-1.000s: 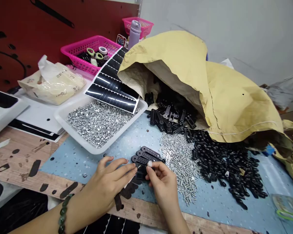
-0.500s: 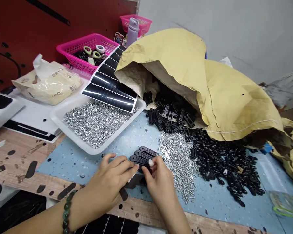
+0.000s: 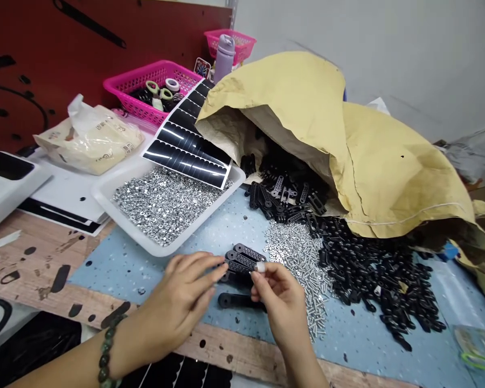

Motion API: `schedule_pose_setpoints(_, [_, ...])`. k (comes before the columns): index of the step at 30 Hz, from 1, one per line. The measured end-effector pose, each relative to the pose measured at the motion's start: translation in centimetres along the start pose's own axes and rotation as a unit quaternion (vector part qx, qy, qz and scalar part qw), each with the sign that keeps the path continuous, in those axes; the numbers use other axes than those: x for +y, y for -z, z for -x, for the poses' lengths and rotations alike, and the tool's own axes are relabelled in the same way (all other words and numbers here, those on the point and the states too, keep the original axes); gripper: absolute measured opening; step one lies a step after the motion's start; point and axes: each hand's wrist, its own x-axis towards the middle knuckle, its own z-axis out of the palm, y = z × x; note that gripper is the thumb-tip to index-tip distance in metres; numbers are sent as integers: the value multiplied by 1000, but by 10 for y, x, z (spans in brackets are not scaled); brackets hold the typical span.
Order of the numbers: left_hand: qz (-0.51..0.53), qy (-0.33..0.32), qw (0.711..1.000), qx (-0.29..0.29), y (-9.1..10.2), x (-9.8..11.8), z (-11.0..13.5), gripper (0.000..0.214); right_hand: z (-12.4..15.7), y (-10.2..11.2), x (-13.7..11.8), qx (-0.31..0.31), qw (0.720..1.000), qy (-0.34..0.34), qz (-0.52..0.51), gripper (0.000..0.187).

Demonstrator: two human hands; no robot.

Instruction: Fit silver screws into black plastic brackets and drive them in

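Observation:
In the middle of the blue mat, several black plastic arms with lattice surfaces [image 3: 242,263] lie side by side. My left hand [image 3: 181,299], a beaded bracelet on its wrist, reaches over their left ends with fingers stretched out. At their right ends my right hand [image 3: 281,296] has thumb and forefinger pinched together; what they hold, if anything, is too small to make out. A small white piece [image 3: 261,267] shows at a fingertip of that hand. Nearer me lies a separate smooth black arm [image 3: 235,300], its right end hidden by the right hand.
A white tray of small metal nuts [image 3: 141,245] stands left. To the right lie a pile of silver screws [image 3: 303,269] and a heap of black plastic parts [image 3: 372,280]. A yellow paper sack [image 3: 283,81] spills more parts. Black label sheets [image 3: 189,145] overlap the tray.
My left hand has drawn back slightly from the front parts, uncovering a separate black arm. My right hand has moved a little right. The view has shifted slightly.

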Motion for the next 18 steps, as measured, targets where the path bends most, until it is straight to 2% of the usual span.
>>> schedule_pose_setpoints(3, [-64, -49, 996, -36, -4, -4, -2, 51, -12, -9, 5, 24, 997, -40, -53, 21])
schedule_pose_setpoints(8, [-80, -81, 993, -16, -9, -6, 1, 59, -18, -21, 7, 39, 997, -45, -41, 21])
schedule_pose_setpoints(18, [-91, -92, 991, -30, -8, -8, 3, 70, -18, -22, 7, 47, 996, -57, -47, 23])
